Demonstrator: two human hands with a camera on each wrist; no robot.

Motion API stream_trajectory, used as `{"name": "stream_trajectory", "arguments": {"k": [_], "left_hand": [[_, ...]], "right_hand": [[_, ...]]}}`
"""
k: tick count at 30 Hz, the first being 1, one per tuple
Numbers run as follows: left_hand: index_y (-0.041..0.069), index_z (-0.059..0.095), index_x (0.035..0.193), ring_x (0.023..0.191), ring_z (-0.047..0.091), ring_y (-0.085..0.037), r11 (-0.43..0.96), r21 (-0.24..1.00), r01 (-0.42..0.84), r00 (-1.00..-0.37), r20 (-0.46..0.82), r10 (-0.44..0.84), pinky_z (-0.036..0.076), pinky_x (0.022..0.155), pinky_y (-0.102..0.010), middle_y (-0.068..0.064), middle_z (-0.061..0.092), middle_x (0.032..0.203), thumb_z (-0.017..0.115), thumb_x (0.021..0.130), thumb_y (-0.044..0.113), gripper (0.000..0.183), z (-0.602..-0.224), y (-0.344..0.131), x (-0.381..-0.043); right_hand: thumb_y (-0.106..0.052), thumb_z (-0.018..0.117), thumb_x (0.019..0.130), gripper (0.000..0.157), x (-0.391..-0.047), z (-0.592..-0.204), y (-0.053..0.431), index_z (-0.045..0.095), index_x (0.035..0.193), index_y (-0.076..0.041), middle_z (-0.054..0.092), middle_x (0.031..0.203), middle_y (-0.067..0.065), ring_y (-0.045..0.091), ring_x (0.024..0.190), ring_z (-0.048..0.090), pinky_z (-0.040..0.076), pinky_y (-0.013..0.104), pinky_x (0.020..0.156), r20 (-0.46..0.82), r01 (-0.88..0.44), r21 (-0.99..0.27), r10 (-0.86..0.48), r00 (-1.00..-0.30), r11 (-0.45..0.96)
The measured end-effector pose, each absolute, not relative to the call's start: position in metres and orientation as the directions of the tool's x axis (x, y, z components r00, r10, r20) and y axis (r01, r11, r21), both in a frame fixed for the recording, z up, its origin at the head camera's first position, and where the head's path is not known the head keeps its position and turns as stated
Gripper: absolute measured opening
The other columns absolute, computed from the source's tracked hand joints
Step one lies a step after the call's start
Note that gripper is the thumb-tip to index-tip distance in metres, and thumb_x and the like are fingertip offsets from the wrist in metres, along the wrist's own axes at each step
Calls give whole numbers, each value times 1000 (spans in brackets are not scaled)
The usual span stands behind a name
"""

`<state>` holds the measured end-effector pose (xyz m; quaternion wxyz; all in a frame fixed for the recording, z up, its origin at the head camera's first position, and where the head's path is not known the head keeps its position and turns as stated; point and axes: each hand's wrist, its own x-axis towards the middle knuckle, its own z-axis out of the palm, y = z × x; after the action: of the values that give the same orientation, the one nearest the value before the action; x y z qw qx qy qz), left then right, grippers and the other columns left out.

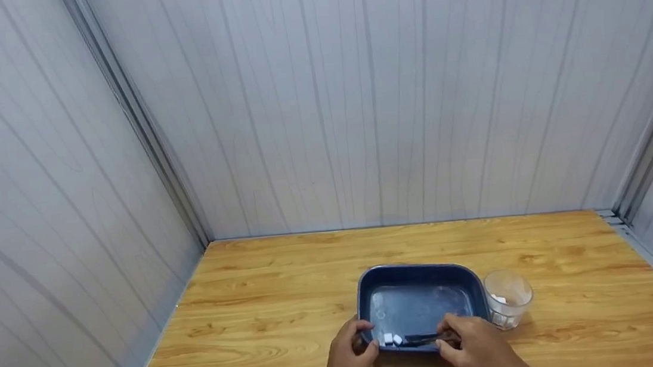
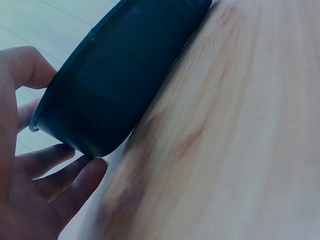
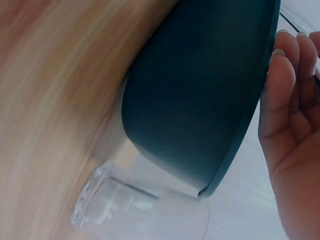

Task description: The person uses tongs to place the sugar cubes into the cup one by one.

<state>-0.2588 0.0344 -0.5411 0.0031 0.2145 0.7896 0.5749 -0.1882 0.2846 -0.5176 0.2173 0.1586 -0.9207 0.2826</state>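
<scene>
A dark blue rectangular tray [image 1: 415, 267] sits on the table. My left hand [image 1: 348, 356] grips its near left corner, thumb and fingers on either side of the rim; in the left wrist view, fingers [image 2: 82, 180] touch the outer wall. My right hand [image 1: 478, 341] holds dark tongs [image 1: 419, 339] over the tray's near side, their tips close beside two small white cubes [image 1: 388, 339] in the near left corner. Whether the tips touch a cube, I cannot tell. In the right wrist view the hand [image 3: 295, 110] is at the rim, and the tongs are mostly hidden.
Close against the tray's right side stands a clear glass [image 1: 520, 295] with several white cubes [image 3: 112, 197] at its bottom. The wood-grain table [image 1: 265, 297] meets pale panel walls [image 1: 344, 116] at the back and left.
</scene>
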Motion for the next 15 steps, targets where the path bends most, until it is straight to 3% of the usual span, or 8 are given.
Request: {"name": "stream_trajectory", "arguments": {"k": [15], "left_hand": [[19, 62, 100, 115, 47, -17, 285, 888, 361, -907, 262, 331, 40, 92, -37, -1, 53, 123, 68, 80, 15, 22, -573, 35, -275]], "right_hand": [[-18, 72, 78, 16, -188, -519, 277, 58, 84, -23, 56, 75, -18, -2, 68, 54, 46, 23, 59, 471, -427, -476, -187, -862, 769]]}}
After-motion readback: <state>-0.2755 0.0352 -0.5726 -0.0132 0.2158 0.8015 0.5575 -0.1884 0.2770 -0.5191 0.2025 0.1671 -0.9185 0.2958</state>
